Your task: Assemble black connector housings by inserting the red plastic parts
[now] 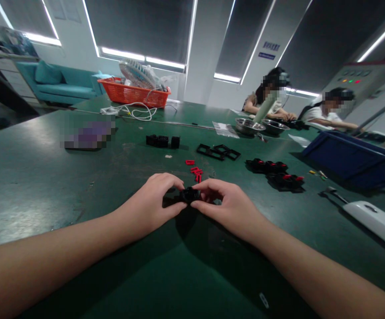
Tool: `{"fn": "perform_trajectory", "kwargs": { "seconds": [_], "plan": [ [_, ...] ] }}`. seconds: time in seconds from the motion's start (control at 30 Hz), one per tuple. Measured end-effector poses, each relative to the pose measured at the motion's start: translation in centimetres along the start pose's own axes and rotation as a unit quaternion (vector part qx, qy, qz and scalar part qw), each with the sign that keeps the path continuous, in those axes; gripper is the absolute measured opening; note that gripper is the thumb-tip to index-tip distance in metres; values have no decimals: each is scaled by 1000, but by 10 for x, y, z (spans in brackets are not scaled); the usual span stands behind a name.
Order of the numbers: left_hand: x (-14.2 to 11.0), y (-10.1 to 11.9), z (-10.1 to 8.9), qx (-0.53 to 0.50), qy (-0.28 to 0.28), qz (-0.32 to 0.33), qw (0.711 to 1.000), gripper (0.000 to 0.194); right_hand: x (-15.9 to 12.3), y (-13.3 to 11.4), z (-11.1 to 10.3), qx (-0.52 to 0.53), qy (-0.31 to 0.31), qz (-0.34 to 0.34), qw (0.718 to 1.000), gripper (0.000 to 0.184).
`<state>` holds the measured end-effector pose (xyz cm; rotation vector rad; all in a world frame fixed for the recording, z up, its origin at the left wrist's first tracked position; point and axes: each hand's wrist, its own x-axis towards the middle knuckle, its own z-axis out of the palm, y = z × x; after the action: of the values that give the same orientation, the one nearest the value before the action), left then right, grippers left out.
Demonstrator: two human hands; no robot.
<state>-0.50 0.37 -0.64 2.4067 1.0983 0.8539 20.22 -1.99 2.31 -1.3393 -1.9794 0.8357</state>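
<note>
On the green tabletop (112, 181), at the left of the work, a short row of black blocks (159, 141) stands away from the hands, with no red visible on them. Nearer, the left hand (152, 199) is curved, its thumb and fingertips closed lightly on one side of a small black part (190, 195). That part sits low at the front centre, between the two hands, and shows no red either (though the fingers cover some of it, so I can't be sure).

Just beyond it lie several loose red pieces (196, 171), apart from any black part. The right hand (227, 199) pinches the other side of the black part between thumb and fingertips, the palm hollow. Farther back and to the right, the open black frames (210, 155) lie flat, partly overlapping, with nothing seated in them.

Farther right, two clusters of black units (267, 166) carry red pieces on top; these look the furthest along, while the held part, blocks, frames and loose reds seem unfinished.
</note>
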Motion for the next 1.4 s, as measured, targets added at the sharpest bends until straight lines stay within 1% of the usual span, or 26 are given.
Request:
{"fn": "perform_trajectory", "kwargs": {
  "seconds": [0.33,0.5,0.83,1.4],
  "plan": [
    [1,-1,1,22,-27,7,999,21,1,-1,0,-4,-14,22,1000,17],
    [0,-2,2,23,-24,9,999,20,0,-1,0,-10,-14,22,1000,19],
    [1,-1,2,37,-39,24,998,22,1,-1,0,-16,-18,23,999,19],
    [1,0,1,45,-47,23,998,23,1,-1,0,-19,-28,23,999,19]
  ]
}}
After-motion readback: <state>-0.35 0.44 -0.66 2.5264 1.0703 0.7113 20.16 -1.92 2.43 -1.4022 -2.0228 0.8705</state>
